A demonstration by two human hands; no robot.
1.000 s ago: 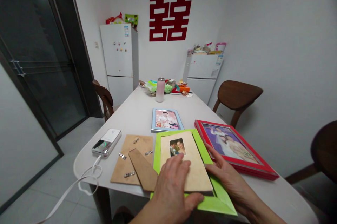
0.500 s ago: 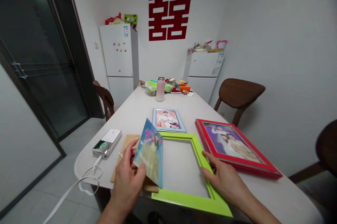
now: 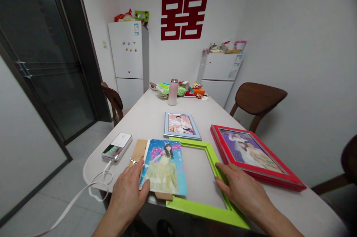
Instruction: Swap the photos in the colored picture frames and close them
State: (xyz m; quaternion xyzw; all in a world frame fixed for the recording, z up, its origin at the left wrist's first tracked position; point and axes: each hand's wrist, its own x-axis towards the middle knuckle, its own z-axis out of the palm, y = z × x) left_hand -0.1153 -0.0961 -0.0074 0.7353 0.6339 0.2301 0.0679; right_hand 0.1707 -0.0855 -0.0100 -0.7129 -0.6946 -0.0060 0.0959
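Note:
My left hand (image 3: 128, 187) grips the left edge of a photo print (image 3: 167, 168) between thumb and fingers. The print shows a figure in a pale yellow-green dress on a blue ground, and it lies nearly flat over the left side of a lime-green picture frame (image 3: 203, 211). Under the print, partly covered, is a brown backing board (image 3: 138, 148) with small metal fittings. My right hand (image 3: 241, 183) is closed on the right bar of the green frame, thumb on its inner edge. Through the frame's opening the white tabletop shows.
Right of the frame lies a red picture frame (image 3: 252, 151), apparently stacked on another. A light-blue frame (image 3: 182, 125) lies behind. A power bank (image 3: 117, 148) with a white cable is at left. A pink bottle (image 3: 173, 93) and packages stand farther back; chairs flank the table (image 3: 150, 118).
The photo print, raised and bent before, now lies flatter with its picture facing up. My left hand has shifted with it to its left edge. The right hand stays on the frame.

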